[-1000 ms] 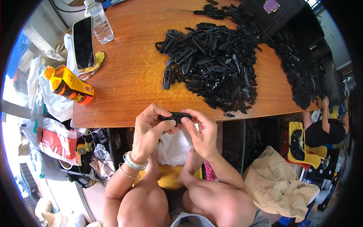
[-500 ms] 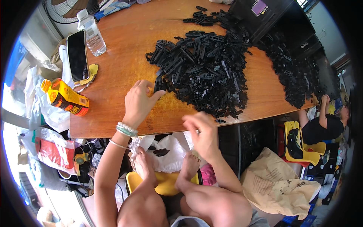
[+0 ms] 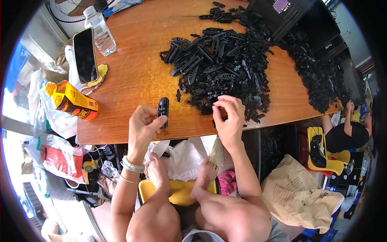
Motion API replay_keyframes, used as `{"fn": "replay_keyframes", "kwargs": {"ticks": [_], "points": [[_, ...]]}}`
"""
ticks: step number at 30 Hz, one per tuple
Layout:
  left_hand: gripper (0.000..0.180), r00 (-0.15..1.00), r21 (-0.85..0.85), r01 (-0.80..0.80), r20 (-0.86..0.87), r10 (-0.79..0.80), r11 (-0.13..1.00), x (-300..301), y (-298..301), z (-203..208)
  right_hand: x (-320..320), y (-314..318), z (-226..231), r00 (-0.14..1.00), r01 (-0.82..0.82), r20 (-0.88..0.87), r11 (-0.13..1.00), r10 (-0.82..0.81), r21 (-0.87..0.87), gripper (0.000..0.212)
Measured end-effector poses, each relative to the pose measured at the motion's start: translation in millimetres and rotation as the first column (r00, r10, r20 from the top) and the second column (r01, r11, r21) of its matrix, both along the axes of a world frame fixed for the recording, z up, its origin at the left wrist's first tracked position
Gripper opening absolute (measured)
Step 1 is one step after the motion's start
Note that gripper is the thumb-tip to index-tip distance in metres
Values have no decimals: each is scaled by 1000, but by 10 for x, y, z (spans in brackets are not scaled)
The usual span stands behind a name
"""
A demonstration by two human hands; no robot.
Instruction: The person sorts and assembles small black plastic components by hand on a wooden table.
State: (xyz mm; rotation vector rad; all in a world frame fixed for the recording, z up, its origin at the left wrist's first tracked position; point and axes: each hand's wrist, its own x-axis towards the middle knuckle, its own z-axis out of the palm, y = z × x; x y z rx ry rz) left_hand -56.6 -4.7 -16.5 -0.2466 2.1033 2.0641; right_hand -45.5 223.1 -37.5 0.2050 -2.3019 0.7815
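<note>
My left hand (image 3: 141, 126) pinches a long black plastic part (image 3: 163, 107) with rounded ends and cut-outs, held upright over the table's near side. At the near edge of a heap of black plastic parts (image 3: 219, 60), my right hand (image 3: 231, 123) has its fingers curled in toward the thumb. Whatever is between those fingertips, if anything, is too small and dark to make out. The heap mixes long slotted pieces with smaller bits. One small black piece (image 3: 178, 95) lies apart on the wood, left of the heap.
On the wooden table (image 3: 129, 56), a yellow-and-black bottle (image 3: 76, 101), a phone (image 3: 84, 56) and a clear water bottle (image 3: 100, 32) stand at left. A second black heap (image 3: 312, 76) lies right, beside dark bins (image 3: 278, 16). Another person (image 3: 346, 131) sits far right. A tan sack (image 3: 300, 197) lies below.
My left hand has taken a long black part from the heap's left edge and drawn it toward me. My right hand has moved up and right to the heap's near edge.
</note>
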Motion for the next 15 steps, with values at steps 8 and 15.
{"fn": "replay_keyframes", "kwargs": {"ticks": [8,15], "points": [[43,983,387,182,-87,-160,904,288,110,58,120,-74,33,973,-53,122,703,196,-709,12],[30,977,203,207,-84,-194,957,464,168,117,435,-388,266,791,-201,182,530,583,-824,16]]}}
